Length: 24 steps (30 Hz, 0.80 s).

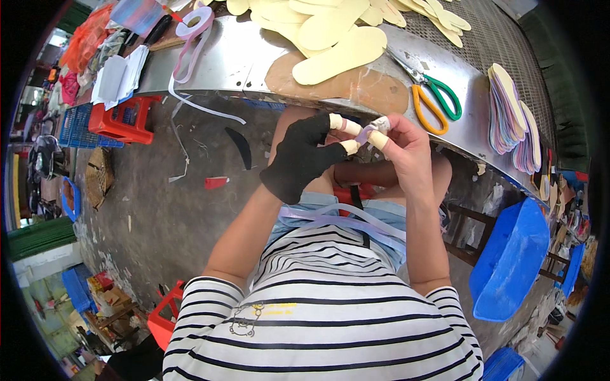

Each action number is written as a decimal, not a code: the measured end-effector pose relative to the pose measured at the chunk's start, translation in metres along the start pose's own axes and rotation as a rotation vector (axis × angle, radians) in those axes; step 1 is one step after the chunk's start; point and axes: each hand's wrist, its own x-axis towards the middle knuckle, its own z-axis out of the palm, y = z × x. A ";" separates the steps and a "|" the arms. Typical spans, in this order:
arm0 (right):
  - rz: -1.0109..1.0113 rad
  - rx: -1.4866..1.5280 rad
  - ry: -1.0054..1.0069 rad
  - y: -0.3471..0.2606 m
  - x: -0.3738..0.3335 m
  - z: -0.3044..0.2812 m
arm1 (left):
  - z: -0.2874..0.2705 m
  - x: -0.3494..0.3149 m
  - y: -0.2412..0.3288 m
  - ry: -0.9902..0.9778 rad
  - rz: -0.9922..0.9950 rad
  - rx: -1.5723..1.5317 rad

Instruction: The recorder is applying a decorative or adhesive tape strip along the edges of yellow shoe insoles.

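My left hand (305,151), in a black glove with bare fingers wrapped in pale tape, is closed in a pinch over my lap. Opposite it, my right hand (408,151), ungloved and with taped fingertips, pinches too. Between the fingertips of both is a small lilac strip (363,135), mostly covered by the fingers. Across my lap lies a long pale lilac tape (356,227). Just beyond the hands, scissors (432,100) with one green and one orange handle rest on the metal table (254,52). Cream insoles (343,56) are piled beside them.
Stacked coloured insoles (508,117) sit at the table's right edge. A tape roll (194,23) stands at the far left, its tail hanging over the edge near white papers (121,75). A red stool (124,120) is below, left. A blue tub (513,260) is at my right.
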 end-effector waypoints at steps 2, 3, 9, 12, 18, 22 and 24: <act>-0.004 -0.001 0.010 0.002 0.001 -0.003 | 0.004 0.003 0.002 0.023 -0.036 -0.027; -0.011 -0.001 0.019 0.003 0.002 -0.004 | 0.007 0.005 0.001 0.025 -0.037 -0.028; -0.047 0.036 0.137 -0.002 -0.001 0.010 | 0.013 0.009 -0.005 0.077 -0.021 -0.088; -0.138 -0.140 0.148 0.005 -0.004 0.012 | 0.012 0.007 -0.007 0.123 -0.057 -0.185; -0.225 -0.160 -0.018 0.020 -0.003 0.005 | 0.015 0.001 0.006 0.179 0.010 -0.227; -0.149 -0.111 -0.164 0.011 -0.007 0.009 | -0.002 0.006 0.021 0.368 0.190 -0.302; -0.079 -0.278 -0.423 0.008 -0.007 0.007 | -0.022 0.008 0.043 0.267 0.272 -0.451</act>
